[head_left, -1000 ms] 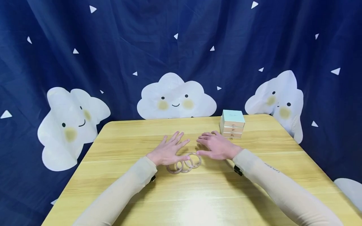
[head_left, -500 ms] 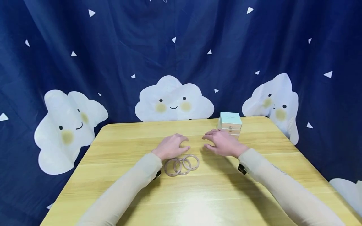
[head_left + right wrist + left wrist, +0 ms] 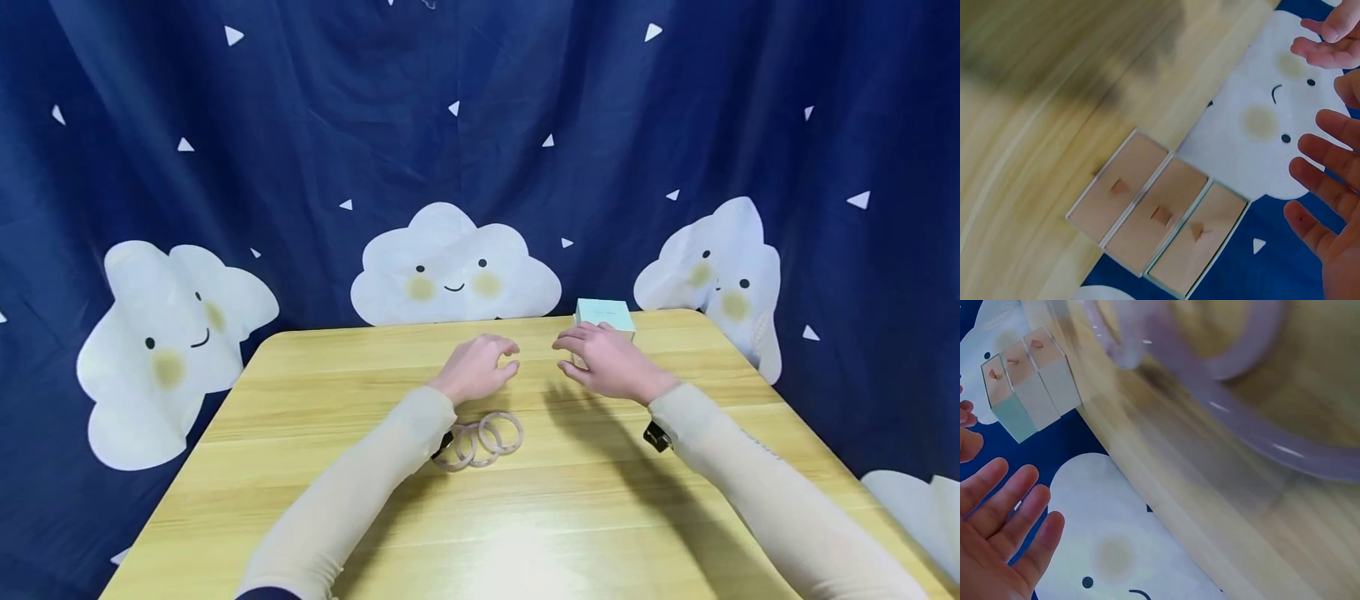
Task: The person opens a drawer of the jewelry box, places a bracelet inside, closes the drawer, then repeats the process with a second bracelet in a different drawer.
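Observation:
Three pale pinkish-purple bangles (image 3: 521, 432) lie overlapping on the wooden table, partly covered by my left wrist in the head view. Close up in the left wrist view, a bangle (image 3: 1272, 448) looks smooth and glossy. My left hand (image 3: 480, 367) hovers beyond the bangles, fingers loosely bent, holding nothing. My right hand (image 3: 611, 362) hovers in front of the small box (image 3: 603, 310) and hides most of it, also holding nothing. In the right wrist view the box shows three pinkish drawer fronts (image 3: 1157, 219) with small tabs.
The light wooden table (image 3: 315, 400) has its far edge just behind the box. A dark blue curtain (image 3: 300, 150) with white smiling clouds (image 3: 453, 258) hangs behind it.
Both hands have drawn back from over and beside the bangles and risen, moving farther over the table. The spread fingers have become loosely bent. The bangles keep their places.

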Tool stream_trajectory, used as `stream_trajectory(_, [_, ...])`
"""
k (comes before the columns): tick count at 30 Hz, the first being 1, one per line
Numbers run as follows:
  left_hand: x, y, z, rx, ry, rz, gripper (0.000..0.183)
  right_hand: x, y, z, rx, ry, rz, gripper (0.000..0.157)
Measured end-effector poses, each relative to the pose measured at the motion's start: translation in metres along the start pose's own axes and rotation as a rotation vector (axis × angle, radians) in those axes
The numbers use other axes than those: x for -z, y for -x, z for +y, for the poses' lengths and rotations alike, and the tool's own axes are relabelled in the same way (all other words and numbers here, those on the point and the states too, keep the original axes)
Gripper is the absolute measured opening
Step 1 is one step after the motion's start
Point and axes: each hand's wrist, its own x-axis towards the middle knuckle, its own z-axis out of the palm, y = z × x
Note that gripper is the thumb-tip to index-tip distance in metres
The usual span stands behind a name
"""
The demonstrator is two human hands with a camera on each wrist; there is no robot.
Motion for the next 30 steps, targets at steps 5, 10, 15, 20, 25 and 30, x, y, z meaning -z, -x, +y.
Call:
stream_trajectory(5, [0.0, -0.018, 0.01, 0.0, 0.013, 0.009, 0.036, 0.006, 0.006, 0.012, -0.033, 0.016, 0.006, 0.029])
stream_trajectory(10, [-0.002, -0.036, 0.018, -0.007, 0.002, 0.019, 0.037, 0.008, 0.013, 0.025, -0.061, 0.04, 0.004, 0.033])
stream_trajectory(15, [-0.006, -0.05, 0.026, -0.016, -0.002, 0.029, 0.038, 0.01, 0.019, 0.035, -0.089, 0.057, 0.001, 0.038])
stream_trajectory(20, [-0.011, -0.062, 0.033, -0.037, -0.022, 0.048, 0.041, 0.012, 0.026, 0.044, -0.143, 0.055, -0.01, 0.041])
stream_trajectory(25, [-0.013, -0.072, 0.04, -0.038, -0.043, 0.051, 0.045, 0.011, 0.032, 0.055, -0.188, 0.064, -0.002, 0.044])
stream_trajectory(30, [-0.016, -0.082, 0.046, -0.04, -0.052, 0.054, 0.047, 0.01, 0.037, 0.066, -0.234, 0.055, -0.012, 0.047])
